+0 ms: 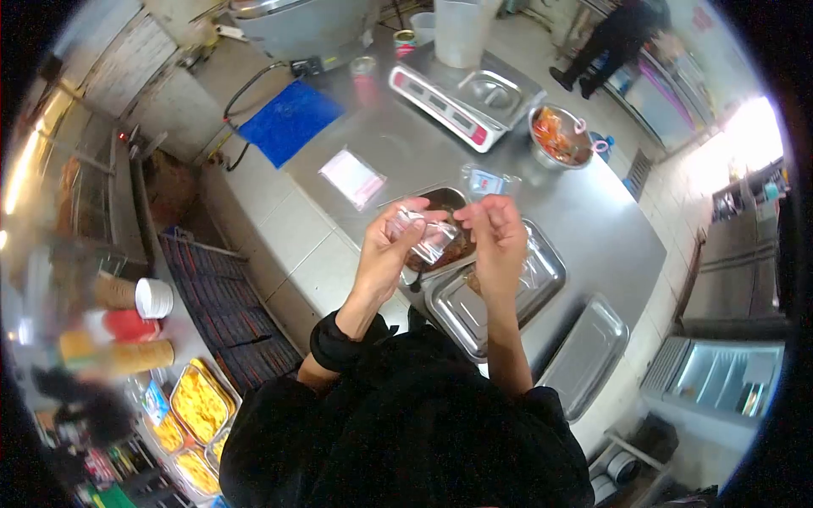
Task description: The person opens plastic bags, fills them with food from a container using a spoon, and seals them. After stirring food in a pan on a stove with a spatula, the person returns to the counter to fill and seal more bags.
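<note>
A small clear plastic bag (434, 242) is held in my left hand (391, 245), its fingers closed on it above a metal tray of dark food (457, 252). Just to the right, my right hand (494, 240) is raised with thumb and fingertips together; whether anything is between them is too small to tell. Below my right hand lies a larger steel tray (546, 288). A stack of clear bags (351, 178) is on the table at the left, and a blue-and-white packet (488, 183) sits beyond my hands.
A white scale (445, 110), a bowl of orange-red food (559, 140) and a blue sheet (292, 121) are on the steel table (627, 233). An empty-looking tray (586, 357) lies near its right edge. One person (610, 42) stands at the back right.
</note>
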A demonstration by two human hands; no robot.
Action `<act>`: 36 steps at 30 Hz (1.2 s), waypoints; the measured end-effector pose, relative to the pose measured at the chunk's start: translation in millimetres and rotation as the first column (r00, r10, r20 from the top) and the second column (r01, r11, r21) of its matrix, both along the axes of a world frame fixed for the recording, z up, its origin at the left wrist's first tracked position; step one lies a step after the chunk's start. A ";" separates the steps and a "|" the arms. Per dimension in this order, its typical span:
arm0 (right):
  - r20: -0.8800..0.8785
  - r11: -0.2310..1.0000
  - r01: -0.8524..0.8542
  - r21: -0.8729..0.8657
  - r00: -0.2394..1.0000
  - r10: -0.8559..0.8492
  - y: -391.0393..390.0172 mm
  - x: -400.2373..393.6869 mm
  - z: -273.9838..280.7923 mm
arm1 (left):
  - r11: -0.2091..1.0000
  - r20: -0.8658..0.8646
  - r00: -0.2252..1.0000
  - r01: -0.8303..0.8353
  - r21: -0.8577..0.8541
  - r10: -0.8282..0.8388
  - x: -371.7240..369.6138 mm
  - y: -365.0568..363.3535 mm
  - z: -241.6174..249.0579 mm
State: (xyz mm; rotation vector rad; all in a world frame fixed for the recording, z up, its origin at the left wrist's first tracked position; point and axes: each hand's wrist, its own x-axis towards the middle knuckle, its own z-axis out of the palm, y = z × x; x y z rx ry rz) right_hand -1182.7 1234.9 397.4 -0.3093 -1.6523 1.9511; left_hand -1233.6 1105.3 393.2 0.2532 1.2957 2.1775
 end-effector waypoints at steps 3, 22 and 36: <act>0.089 0.958 -0.119 0.260 0.991 0.099 -15.5 0.3 9.9 | 0.982 -0.079 0.980 -0.185 -0.027 0.183 2.4 -3.0 -13.2; 0.313 0.529 -0.663 0.529 0.733 0.604 -53.2 -34.6 8.1 | 0.882 -0.304 0.864 -0.454 -0.126 0.401 5.6 -83.8 -19.4; 0.254 0.143 -0.531 0.835 0.603 0.756 -133.4 -55.9 28.6 | 0.381 -0.812 0.568 -0.786 -0.487 0.134 63.8 -153.0 17.4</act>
